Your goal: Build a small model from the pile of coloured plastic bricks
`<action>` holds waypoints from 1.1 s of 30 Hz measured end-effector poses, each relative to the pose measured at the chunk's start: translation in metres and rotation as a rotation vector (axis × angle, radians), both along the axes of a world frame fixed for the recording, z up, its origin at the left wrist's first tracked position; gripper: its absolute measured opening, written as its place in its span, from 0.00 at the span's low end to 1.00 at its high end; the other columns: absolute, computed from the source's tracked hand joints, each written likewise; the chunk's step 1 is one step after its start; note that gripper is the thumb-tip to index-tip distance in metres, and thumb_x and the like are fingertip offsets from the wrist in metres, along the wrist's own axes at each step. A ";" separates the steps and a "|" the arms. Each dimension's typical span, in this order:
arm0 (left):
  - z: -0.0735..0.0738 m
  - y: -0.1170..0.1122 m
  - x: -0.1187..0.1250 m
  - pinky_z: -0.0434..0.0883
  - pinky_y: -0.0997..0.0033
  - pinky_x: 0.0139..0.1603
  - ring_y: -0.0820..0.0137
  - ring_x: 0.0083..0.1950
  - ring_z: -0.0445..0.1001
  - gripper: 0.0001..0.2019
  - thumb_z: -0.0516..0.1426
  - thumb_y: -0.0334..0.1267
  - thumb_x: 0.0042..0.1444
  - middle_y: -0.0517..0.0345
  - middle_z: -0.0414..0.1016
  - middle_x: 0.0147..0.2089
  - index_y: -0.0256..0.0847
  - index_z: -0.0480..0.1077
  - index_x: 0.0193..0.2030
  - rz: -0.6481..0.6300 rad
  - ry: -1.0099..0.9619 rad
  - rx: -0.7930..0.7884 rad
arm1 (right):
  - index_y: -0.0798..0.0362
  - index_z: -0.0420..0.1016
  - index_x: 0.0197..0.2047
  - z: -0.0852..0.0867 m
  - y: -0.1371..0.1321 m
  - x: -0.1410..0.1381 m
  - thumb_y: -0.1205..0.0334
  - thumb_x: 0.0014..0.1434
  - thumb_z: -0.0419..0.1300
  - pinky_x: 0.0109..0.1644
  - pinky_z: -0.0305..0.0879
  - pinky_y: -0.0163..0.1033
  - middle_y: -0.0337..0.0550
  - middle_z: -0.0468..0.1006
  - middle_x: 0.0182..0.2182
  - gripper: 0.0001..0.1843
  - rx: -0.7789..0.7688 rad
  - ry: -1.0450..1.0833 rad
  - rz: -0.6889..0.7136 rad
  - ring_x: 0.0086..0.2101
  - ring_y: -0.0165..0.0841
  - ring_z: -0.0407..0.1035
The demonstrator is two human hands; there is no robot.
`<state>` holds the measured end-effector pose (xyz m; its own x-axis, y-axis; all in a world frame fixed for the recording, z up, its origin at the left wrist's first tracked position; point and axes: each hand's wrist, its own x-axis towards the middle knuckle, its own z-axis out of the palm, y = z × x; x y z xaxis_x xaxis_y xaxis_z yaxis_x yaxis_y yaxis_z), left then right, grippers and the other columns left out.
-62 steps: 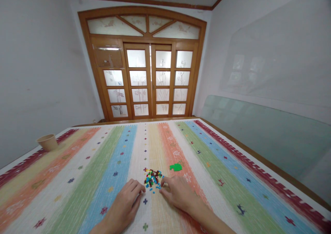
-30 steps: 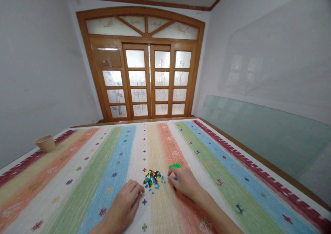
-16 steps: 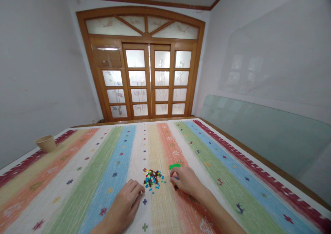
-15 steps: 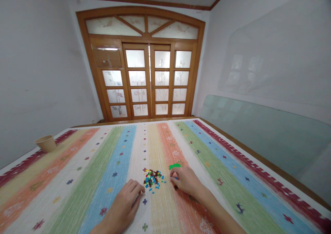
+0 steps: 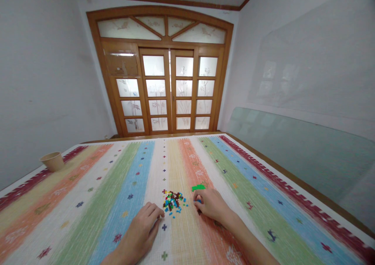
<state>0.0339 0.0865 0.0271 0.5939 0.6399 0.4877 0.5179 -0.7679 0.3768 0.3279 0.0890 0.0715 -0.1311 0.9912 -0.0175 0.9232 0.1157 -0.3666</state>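
Note:
A small heap of toy building bricks (image 5: 173, 201), mostly blue, brown, green and yellow, lies on the striped tablecloth between my hands. At its left edge rests my left hand (image 5: 148, 223), fingers loosely bent, thumb apart from them, no brick visible in it. My right hand (image 5: 210, 205) is on the heap's right, with thumb and forefinger pinched around a small blue brick (image 5: 199, 200). Something dark brown (image 5: 199, 212) shows just beneath those fingertips; whether it is held or lying on the cloth is unclear. A flat green piece (image 5: 198, 187) lies right behind my right hand.
A beige cup (image 5: 52, 161) stands at the far left of the table. The striped tablecloth (image 5: 181, 241) covers the tabletop. Past the table's far edge are wooden glazed doors (image 5: 170, 89), and a pale green glass panel (image 5: 293, 148) runs along the right side.
The fingers of my right hand have shifted very slightly around the blue brick. My left hand and the heap look the same.

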 end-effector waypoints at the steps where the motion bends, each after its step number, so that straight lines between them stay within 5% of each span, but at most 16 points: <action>1: 0.000 0.000 0.000 0.73 0.66 0.43 0.62 0.42 0.77 0.09 0.52 0.27 0.68 0.54 0.77 0.41 0.45 0.70 0.43 -0.001 -0.001 -0.001 | 0.48 0.86 0.44 0.001 0.000 0.000 0.65 0.60 0.64 0.46 0.63 0.37 0.43 0.87 0.41 0.11 -0.003 -0.003 0.000 0.45 0.39 0.78; 17: 0.003 -0.001 0.001 0.74 0.65 0.43 0.61 0.42 0.77 0.10 0.50 0.29 0.70 0.52 0.77 0.40 0.45 0.71 0.42 0.007 0.013 -0.015 | 0.48 0.85 0.43 0.005 -0.002 0.003 0.66 0.58 0.63 0.45 0.62 0.37 0.43 0.87 0.40 0.11 0.006 -0.014 -0.006 0.44 0.39 0.78; 33: 0.004 -0.001 0.001 0.75 0.65 0.42 0.61 0.42 0.77 0.10 0.51 0.28 0.68 0.52 0.78 0.41 0.44 0.71 0.42 0.001 -0.005 -0.017 | 0.43 0.79 0.61 -0.005 -0.012 -0.015 0.60 0.68 0.56 0.53 0.64 0.40 0.47 0.85 0.49 0.21 0.030 0.039 0.115 0.51 0.42 0.77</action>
<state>0.0353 0.0852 0.0315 0.5913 0.6483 0.4796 0.5166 -0.7612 0.3920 0.3124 0.0767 0.0665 -0.2442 0.9695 0.0194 0.8884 0.2316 -0.3964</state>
